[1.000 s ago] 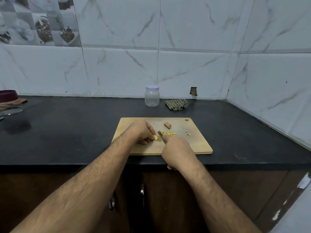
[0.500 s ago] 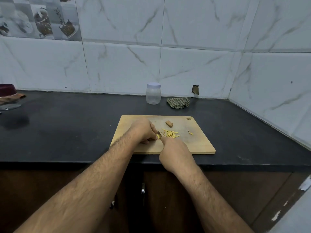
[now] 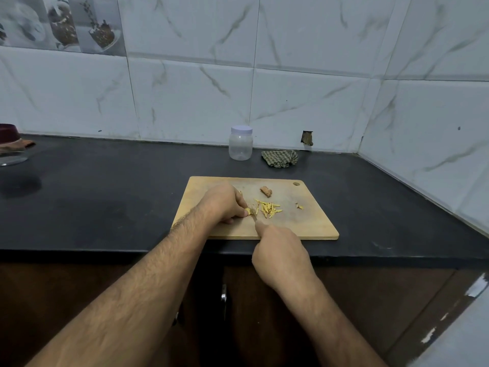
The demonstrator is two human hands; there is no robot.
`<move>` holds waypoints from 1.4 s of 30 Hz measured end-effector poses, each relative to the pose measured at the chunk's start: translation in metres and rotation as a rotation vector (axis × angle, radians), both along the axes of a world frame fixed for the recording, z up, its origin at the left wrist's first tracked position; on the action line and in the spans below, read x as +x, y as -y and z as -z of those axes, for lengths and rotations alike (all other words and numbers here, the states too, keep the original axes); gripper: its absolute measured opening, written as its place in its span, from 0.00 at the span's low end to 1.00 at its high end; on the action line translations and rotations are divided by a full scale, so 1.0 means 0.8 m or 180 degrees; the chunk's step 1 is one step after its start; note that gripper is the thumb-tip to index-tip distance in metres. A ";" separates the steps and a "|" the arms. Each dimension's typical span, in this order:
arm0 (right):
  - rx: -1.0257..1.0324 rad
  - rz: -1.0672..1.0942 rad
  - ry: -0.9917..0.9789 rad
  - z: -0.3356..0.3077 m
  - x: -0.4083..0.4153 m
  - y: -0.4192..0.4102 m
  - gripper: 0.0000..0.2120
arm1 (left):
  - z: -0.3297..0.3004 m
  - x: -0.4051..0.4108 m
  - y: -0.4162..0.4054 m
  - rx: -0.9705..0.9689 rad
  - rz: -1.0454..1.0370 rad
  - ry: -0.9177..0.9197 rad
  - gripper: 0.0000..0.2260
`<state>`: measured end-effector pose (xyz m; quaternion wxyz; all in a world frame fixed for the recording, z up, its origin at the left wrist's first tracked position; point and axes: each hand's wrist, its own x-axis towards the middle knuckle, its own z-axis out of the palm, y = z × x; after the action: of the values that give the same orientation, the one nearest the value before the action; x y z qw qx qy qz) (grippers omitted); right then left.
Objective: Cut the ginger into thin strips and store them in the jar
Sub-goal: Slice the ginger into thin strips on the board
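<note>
We see a white marble-pattern tiled wall (image 3: 304,75) behind and to the right, w/ a small chipped hole (image 3: 307,138) low down near the corner. Below it runs the black desk (image 3: 105,197), w/ dark wood cabinet doors (image 3: 370,313) under its front edge. On the desk, near the front, lies a wooden cutting board (image 3: 315,223), hang-hole at its far right corner.

Our left hand (image 3: 223,203) rests on the board's left part, fingers curled down and pinching a small yellow ginger piece (image 3: 248,210) against the wood. Our right hand (image 3: 281,256) sits at the board's front edge, fingers wrapped round a knife (image 3: 253,213); only a short bit of blade shows past the forefinger, touching the ginger piece, handle hidden by the hand.

Just right of the blade is a loose heap of cut ginger strips (image 3: 268,208). Behind them sits a brown uncut ginger chunk (image 3: 266,192), and further right a few tiny scraps (image 3: 299,206).

At the back by the wall stands the clear plastic jar (image 3: 240,143), white lid on, well apart from the board. Beside it on the right lies a crumpled checked cloth (image 3: 279,158). At the far left edge we see a dark red bowl (image 3: 8,133) and a glass item (image 3: 13,157), partly cut off.
</note>
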<state>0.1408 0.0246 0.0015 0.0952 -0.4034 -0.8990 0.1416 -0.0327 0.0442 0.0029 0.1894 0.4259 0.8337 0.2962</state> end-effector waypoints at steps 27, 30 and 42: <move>0.0027 0.0011 -0.0121 -0.009 -0.026 -0.011 0.27 | 0.011 -0.004 0.001 0.0204 -0.0008 -0.0001 0.05; 0.0066 -0.0041 -0.0042 0.000 -0.013 -0.004 0.23 | 0.010 -0.003 0.003 0.0168 0.0008 -0.0063 0.06; -0.0040 0.0102 -0.0292 0.002 -0.005 -0.005 0.26 | 0.012 -0.001 0.006 0.0287 -0.0148 0.0096 0.06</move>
<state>0.1365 0.0282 0.0002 0.1361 -0.4114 -0.8862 0.1640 -0.0335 0.0396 -0.0070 0.1756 0.4100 0.8262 0.3441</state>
